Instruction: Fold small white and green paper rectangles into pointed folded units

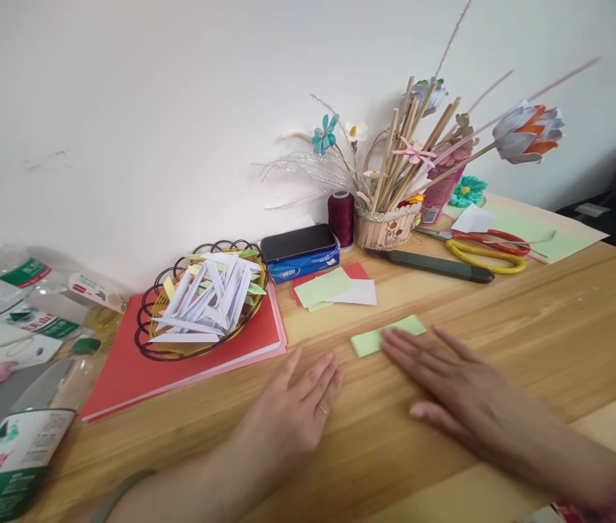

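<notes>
While the right hand (463,388) lies flattened with its fingertips on a small light-green folded paper strip (367,342), the left hand (297,407) is just hanging out nearby, fingers loosely bent, and nothing seems to be in its grip. The right one isn't gripping anything either, it's basically just pressing down on the strip, thumb stuck out to the side. So the strip is on the pale wooden table (569,319), ahead of the gap between the hands, pretty much flat.

Just behind it there's a little overlapping pile of green, white and red paper rectangles (323,288). Over on the left, a round yellow basket with a looped black wire rim (188,351) sits on a stack of red sheets (117,372), packed with folded white, yellow and green paper pieces (215,294). Behind the pile is a blue plastic packet (308,266) with a black phone (297,243) on top, next to a maroon thread spool (341,221). A dark green cutter (439,266) lies near some red-and-yellow-handled scissors (496,272), off to the right
</notes>
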A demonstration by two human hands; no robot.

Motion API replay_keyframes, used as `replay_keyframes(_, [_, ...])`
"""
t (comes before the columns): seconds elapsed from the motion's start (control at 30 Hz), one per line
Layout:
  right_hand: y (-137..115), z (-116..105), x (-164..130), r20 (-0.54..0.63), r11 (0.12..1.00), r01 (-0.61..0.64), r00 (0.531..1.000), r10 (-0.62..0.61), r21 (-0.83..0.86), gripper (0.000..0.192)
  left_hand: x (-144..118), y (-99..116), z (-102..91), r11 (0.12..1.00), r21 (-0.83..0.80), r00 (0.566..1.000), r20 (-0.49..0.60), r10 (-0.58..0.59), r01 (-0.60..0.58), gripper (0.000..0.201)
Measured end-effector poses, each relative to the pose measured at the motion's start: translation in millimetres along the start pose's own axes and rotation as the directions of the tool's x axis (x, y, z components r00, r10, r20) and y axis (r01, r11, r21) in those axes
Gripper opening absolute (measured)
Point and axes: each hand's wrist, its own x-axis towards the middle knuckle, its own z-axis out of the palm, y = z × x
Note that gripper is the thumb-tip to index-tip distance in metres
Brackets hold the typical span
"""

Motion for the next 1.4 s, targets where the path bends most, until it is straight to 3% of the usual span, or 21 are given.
replay_keyframes(0.07, [10.0,-3.2,-7.4,0.003,0.998,-0.064,0.998,0.064,-0.004,0.07,0.0,0.6,1.9,1.0,-0.014,1.0,-0.015,0.002,-0.002,0.041])
replay_keyframes(0.17, [17.0,-7.9,-12.9,0.038,0.998,-0.066,0.997,0.065,0.015,0.071,0.7,2.7,5.5,0.999,-0.043,0.995,-0.094,-0.034,0.03,0.038])
replay_keyframes(0.33, [0.4,-8.8,-3.6,0.037,0.999,-0.044,0.998,0.043,0.017,0.075,4.0,3.7,3.8,0.99,-0.111,0.963,-0.245,-0.115,0.09,0.036])
replay_keyframes(0.57, [-29.3,-2.0,32.6,0.036,0.982,0.136,0.989,-0.142,0.131,0.08,0.4,1.0,7.9,0.993,-0.117,0.997,-0.068,-0.026,0.018,0.04])
replay_keyframes(0.87, [-6.3,-8.8,25.4,0.052,0.993,0.113,0.992,-0.115,0.03,0.074,-4.4,-1.9,5.9,0.993,-0.12,1.0,0.015,-0.005,0.007,0.036])
replay_keyframes(1.23, [-4.1,-10.0,26.7,0.079,0.991,0.133,0.988,-0.133,0.012,0.073,-10.8,15.8,-0.2,0.999,0.013,0.997,-0.067,-0.046,0.047,0.038])
replay_keyframes(1.4, [-4.7,-7.9,23.2,0.032,0.996,0.084,0.996,-0.084,-0.028,0.077,-16.6,20.3,3.0,0.998,0.044,0.997,-0.064,-0.051,0.054,0.039])
